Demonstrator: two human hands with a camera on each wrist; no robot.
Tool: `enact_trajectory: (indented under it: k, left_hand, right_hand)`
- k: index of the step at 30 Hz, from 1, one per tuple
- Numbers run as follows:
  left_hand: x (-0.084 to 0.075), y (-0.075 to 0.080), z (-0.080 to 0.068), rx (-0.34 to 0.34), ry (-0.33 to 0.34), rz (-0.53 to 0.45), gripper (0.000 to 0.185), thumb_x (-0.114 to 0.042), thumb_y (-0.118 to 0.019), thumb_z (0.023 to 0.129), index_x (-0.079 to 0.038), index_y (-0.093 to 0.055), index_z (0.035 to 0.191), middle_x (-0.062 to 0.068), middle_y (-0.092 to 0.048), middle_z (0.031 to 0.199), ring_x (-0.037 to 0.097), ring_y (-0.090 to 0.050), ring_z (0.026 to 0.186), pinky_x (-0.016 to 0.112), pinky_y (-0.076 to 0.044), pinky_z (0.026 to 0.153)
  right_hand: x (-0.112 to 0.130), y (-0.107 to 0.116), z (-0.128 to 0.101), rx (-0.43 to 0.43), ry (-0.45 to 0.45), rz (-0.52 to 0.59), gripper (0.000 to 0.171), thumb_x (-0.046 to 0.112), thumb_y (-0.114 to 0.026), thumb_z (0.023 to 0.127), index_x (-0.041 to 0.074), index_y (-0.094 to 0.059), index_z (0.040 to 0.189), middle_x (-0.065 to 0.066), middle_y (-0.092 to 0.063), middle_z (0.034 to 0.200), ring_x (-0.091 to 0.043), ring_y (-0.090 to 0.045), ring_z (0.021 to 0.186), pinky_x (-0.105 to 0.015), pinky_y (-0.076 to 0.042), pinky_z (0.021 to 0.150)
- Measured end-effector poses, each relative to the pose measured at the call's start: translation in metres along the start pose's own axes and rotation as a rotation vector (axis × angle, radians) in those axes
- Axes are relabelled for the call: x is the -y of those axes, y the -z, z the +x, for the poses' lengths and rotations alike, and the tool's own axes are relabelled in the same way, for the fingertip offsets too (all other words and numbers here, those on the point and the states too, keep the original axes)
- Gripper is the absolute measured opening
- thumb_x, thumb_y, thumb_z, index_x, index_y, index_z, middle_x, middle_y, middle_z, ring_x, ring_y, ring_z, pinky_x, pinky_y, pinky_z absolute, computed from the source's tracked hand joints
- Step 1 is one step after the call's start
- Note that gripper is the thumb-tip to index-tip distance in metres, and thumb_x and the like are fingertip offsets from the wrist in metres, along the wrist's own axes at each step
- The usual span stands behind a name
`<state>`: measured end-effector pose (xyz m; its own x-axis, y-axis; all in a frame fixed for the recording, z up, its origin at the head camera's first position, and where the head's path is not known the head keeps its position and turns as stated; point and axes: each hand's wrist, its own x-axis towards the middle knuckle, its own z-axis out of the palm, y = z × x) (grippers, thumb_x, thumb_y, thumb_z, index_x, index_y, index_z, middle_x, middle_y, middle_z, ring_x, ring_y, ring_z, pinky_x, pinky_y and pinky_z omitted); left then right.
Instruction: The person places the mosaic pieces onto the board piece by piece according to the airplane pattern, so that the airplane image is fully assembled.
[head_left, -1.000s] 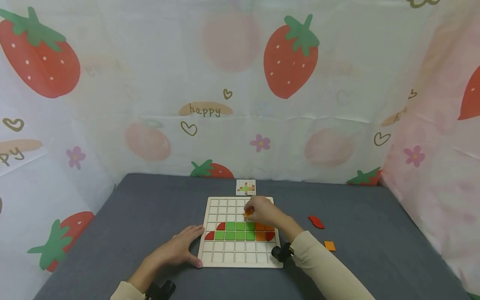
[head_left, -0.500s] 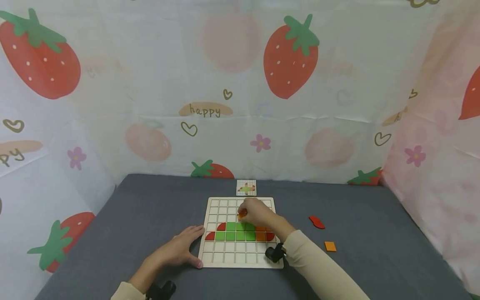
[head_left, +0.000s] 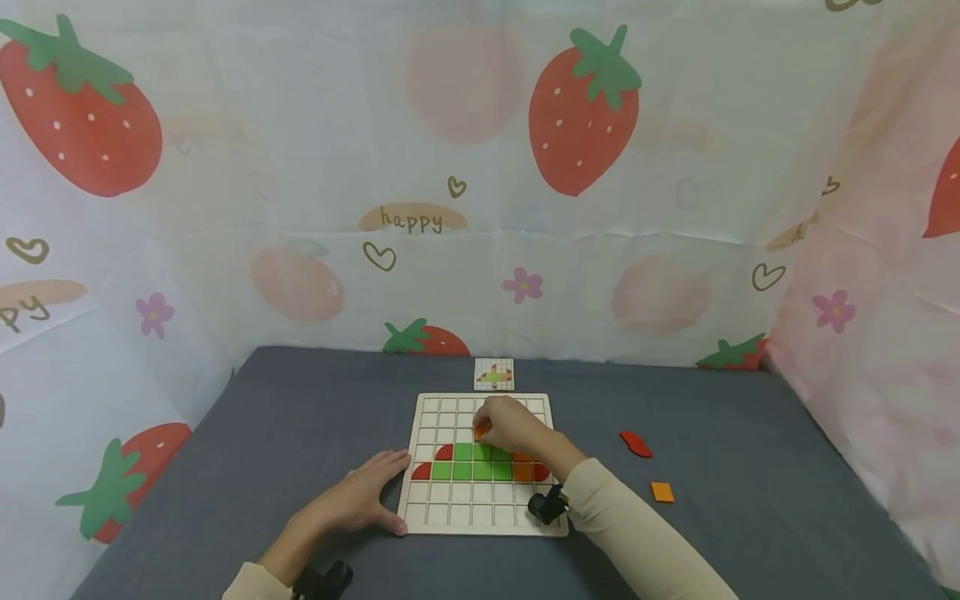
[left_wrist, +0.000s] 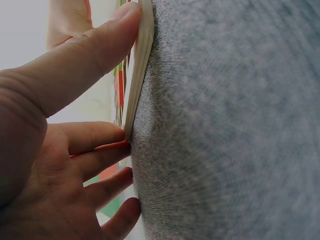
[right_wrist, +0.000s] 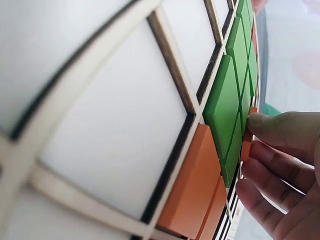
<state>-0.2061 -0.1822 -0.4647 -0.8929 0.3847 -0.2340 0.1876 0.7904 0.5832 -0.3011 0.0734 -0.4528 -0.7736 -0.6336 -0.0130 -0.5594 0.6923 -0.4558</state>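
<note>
Fabric printed with big red strawberries, hearts, pink flowers and the word "happy" walls in a table (head_left: 300, 433) covered in grey felt-like cloth across the lower half of the head view. At lower centre lies a pale wooden grid board (head_left: 450, 508) of square cells, holding six green square tiles (head_left: 472, 462), orange squares and red curved pieces at the row ends. The left hand (head_left: 358, 500) lies flat at the board's lower left, thumb pressed straight against its edge (left_wrist: 142, 50), fingers relaxed on the cloth. The right hand (head_left: 510, 425) pinches one small orange tile (head_left: 480, 432) at a cell just above the green row. Right of the board lie one red leaf-shaped piece (head_left: 636, 444) and one orange square (head_left: 662, 492); a small pattern card (head_left: 494, 374) lies just above it.
</note>
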Motion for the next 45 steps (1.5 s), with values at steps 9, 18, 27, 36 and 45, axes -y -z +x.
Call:
enact_trajectory:
  k: [9,18,27,36,45]
  left_hand:
    - [0.000,0.000,0.000,0.003,-0.002,0.003,0.100,-0.027,-0.089,0.064,0.002,-0.040,0.146,0.019,-0.037,0.154,0.044,-0.025,0.145,0.070,-0.024,0.107]
    - [-0.002,0.001,0.000,0.001,0.003,-0.003,0.100,-0.026,-0.089,0.063,0.002,-0.040,0.146,0.019,-0.037,0.154,0.044,-0.025,0.145,0.070,-0.024,0.107]
    - [-0.001,0.001,0.000,0.006,-0.008,-0.005,0.100,-0.027,-0.089,0.064,0.002,-0.039,0.146,0.020,-0.037,0.154,0.044,-0.025,0.145,0.070,-0.024,0.107]
    - [-0.003,0.002,-0.002,0.002,-0.008,0.001,0.100,-0.028,-0.089,0.064,0.003,-0.040,0.146,0.020,-0.037,0.154,0.045,-0.025,0.145,0.070,-0.024,0.107]
    - [-0.003,0.001,-0.002,-0.003,-0.003,-0.008,0.098,-0.025,-0.088,0.065,0.003,-0.041,0.145,0.020,-0.037,0.154,0.044,-0.025,0.145,0.070,-0.024,0.107]
  right_hand:
    - [-0.001,-0.001,-0.001,0.000,-0.009,0.001,0.013,0.003,-0.068,0.087,0.002,-0.074,0.098,-0.010,-0.069,0.099,-0.022,-0.063,0.093,-0.039,-0.053,0.082]
    - [-0.002,-0.002,-0.001,-0.007,-0.014,-0.015,0.013,0.002,-0.067,0.087,0.004,-0.076,0.095,-0.007,-0.067,0.096,-0.021,-0.063,0.091,-0.036,-0.054,0.080]
    - [-0.003,0.000,-0.001,-0.003,-0.019,0.000,0.014,0.003,-0.066,0.087,0.005,-0.077,0.096,-0.008,-0.069,0.100,-0.022,-0.065,0.095,-0.036,-0.055,0.083]
    - [-0.009,0.019,-0.011,-0.028,-0.061,0.066,0.019,0.008,-0.064,0.092,0.001,-0.074,0.106,-0.012,-0.069,0.110,-0.028,-0.065,0.103,-0.040,-0.055,0.085]
    - [-0.024,0.036,-0.031,-0.050,-0.083,0.020,0.021,0.008,-0.065,0.091,0.001,-0.073,0.108,-0.011,-0.066,0.107,-0.025,-0.063,0.095,-0.037,-0.054,0.079]
